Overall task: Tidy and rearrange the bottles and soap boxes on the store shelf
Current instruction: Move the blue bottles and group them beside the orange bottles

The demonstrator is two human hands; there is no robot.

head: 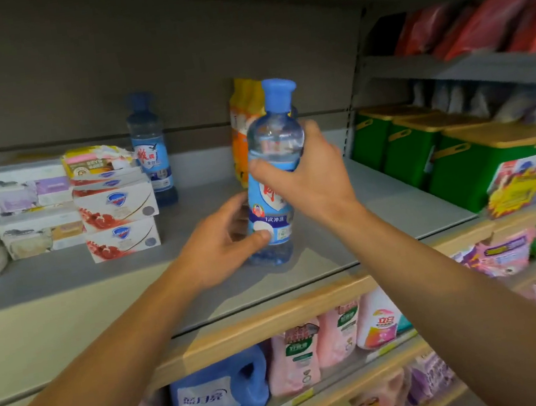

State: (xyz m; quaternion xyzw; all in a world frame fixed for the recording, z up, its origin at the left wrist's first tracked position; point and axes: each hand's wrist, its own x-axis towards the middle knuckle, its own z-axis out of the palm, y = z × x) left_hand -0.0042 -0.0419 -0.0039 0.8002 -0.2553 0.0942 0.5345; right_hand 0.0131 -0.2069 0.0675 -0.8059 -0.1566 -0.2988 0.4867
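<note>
A clear bottle with a blue cap and blue label [272, 168] stands near the front of the grey shelf [380, 208]. My right hand [307, 177] grips its upper body from the right. My left hand [227, 239] holds its lower part, thumb on the label. A second bottle of the same kind [150, 150] stands upright further back on the left. Stacked white soap boxes with red print [118, 215] sit beside it, with more pale soap boxes [32, 206] piled to their left.
A yellow and orange bag [243, 131] stands behind the held bottle. Green boxes with tan lids [458, 157] fill the neighbouring shelf on the right, red packs [475, 25] above them. Detergent jugs and pink bottles [296, 352] line the shelf below.
</note>
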